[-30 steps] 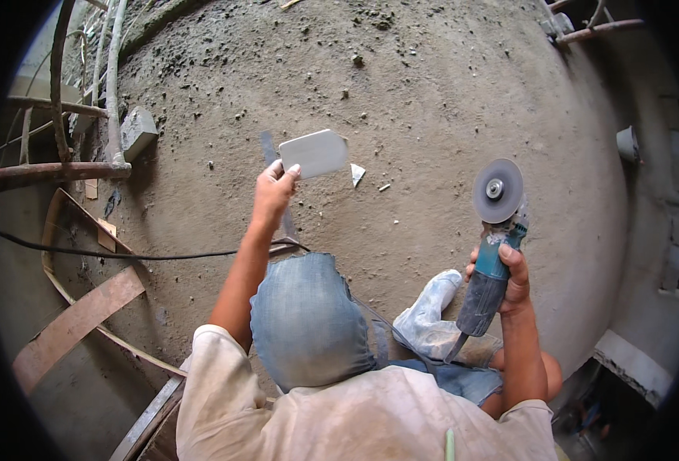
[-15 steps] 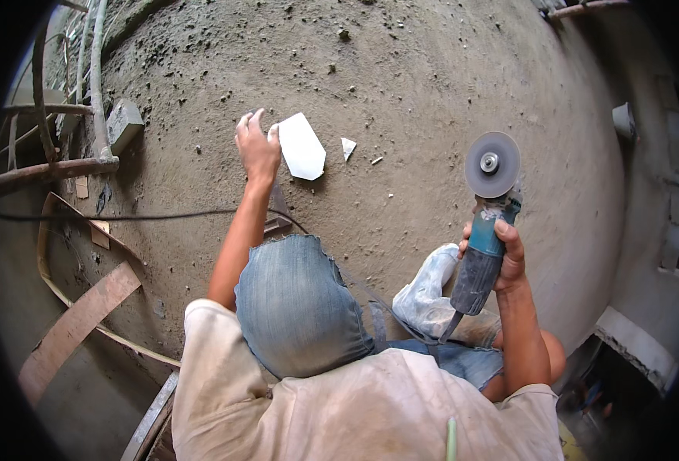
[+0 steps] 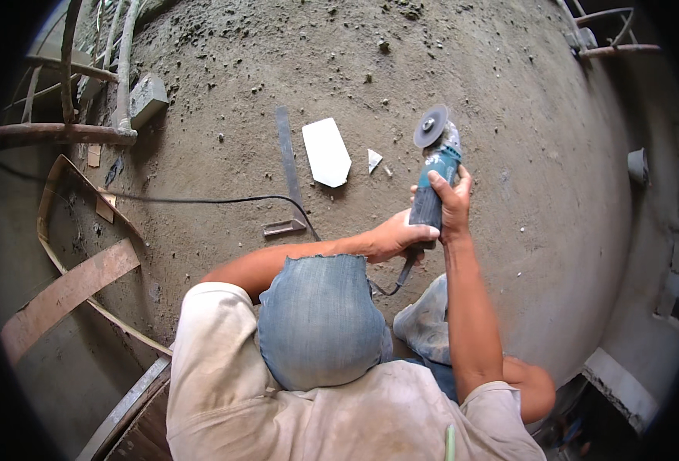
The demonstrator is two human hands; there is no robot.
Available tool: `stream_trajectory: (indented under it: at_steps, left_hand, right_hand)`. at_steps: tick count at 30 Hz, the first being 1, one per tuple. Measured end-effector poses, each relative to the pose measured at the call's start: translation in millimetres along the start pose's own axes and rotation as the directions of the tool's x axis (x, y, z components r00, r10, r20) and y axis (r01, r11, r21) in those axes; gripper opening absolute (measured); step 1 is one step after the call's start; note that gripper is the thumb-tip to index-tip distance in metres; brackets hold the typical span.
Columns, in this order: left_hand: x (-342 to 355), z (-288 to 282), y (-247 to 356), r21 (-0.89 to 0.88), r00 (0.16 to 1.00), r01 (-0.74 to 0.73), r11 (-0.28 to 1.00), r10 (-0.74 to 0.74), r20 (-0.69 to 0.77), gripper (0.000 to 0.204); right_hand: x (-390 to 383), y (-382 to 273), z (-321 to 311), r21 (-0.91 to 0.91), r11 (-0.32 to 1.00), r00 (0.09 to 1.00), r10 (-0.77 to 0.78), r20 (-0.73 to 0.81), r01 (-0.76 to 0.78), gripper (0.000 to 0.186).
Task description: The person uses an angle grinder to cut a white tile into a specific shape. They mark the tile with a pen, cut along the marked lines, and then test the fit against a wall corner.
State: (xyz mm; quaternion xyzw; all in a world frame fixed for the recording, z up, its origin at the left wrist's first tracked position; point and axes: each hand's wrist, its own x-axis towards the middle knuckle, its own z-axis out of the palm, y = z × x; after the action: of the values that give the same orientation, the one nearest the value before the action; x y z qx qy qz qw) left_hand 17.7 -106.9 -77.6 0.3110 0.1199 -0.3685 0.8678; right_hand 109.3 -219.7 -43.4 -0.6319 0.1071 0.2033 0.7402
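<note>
An angle grinder (image 3: 441, 159) with a grey disc (image 3: 432, 125) is held in both hands. My right hand (image 3: 454, 198) is closed round its teal upper body. My left hand (image 3: 398, 234) grips the dark lower end beside the power cord (image 3: 270, 197). A white five-sided tile piece (image 3: 325, 154) lies on the gritty cement floor (image 3: 531, 192), a small triangular chip (image 3: 374, 160) just to its right. Left of the tile lies a metal square (image 3: 284, 131), its short arm near the cord.
Metal tube frames (image 3: 124, 100) stand at the upper left and upper right, with a concrete block (image 3: 147, 100) by the left one. Plywood strips (image 3: 78, 290) lie at the left. A small bucket (image 3: 637, 165) sits by the right wall. A ledge (image 3: 620, 384) is at the lower right.
My left hand put the tile down, then moved right onto the grinder's lower end. The grinder has moved up and to the left, its disc tilted differently.
</note>
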Motion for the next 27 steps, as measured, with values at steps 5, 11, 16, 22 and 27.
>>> stream_trajectory:
  at_steps: [5, 11, 16, 22, 27]
  left_hand:
    - [6, 1, 4, 0.164, 0.986, -0.126, 0.978, 0.141, -0.087, 0.049]
    - [44, -15, -21, 0.738, 0.822, 0.217, 0.64, 0.288, -0.491, 0.078]
    - [11, -58, 37, 0.993, 0.962, 0.118, 0.005, 0.249, -0.116, 0.061]
    - [-22, -131, 94, 0.674, 0.245, 0.668, 0.314, 0.762, -0.599, 0.089]
    - [-2, -117, 87, 0.595, 0.271, 0.727, 0.342, 0.654, -0.706, 0.108]
  right_hand:
    - [25, 43, -32, 0.022, 0.999, 0.999, 0.023, 0.049, -0.024, 0.069]
    - [29, 46, -27, -0.524, 0.849, 0.995, 0.019, -0.097, -0.067, 0.056]
    - [38, 80, -69, -0.75, 0.659, 0.974, -0.13, -0.183, -0.053, 0.065]
    - [28, 87, -72, -0.914, 0.402, 0.963, -0.222, -0.152, -0.051, 0.084]
    - [26, 92, -79, -0.927, 0.367, 0.947, -0.263, -0.183, -0.077, 0.093]
